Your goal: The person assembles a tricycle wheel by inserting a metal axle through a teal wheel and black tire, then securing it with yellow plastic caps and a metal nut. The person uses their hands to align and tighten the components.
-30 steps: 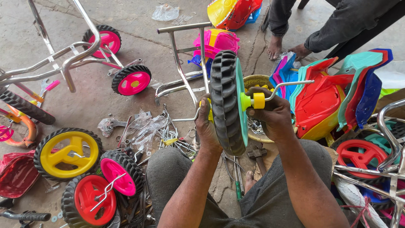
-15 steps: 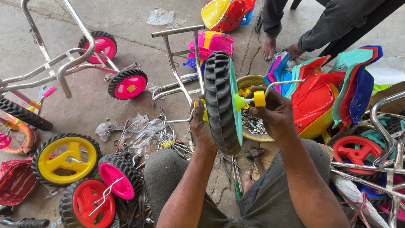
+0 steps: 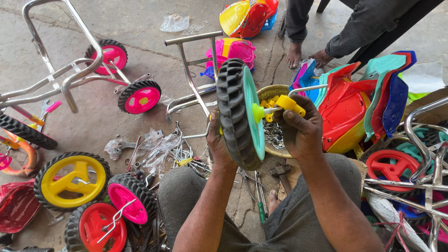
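Tricycle assembly workshop: loose wheels [image 3: 72, 179], frames [image 3: 60, 79], tools [image 3: 254, 186].

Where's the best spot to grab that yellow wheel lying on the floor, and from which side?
Take the yellow wheel by its black tyre rim, coming down from above: it lies flat, with a metal rod across its hub. The outer edge away from the neighbouring pink wheel looks easiest to grasp.

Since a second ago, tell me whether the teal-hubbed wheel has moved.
No. The wheel keeps its place in front of the metal bowl, its top just right of the chrome frame's crossbar.
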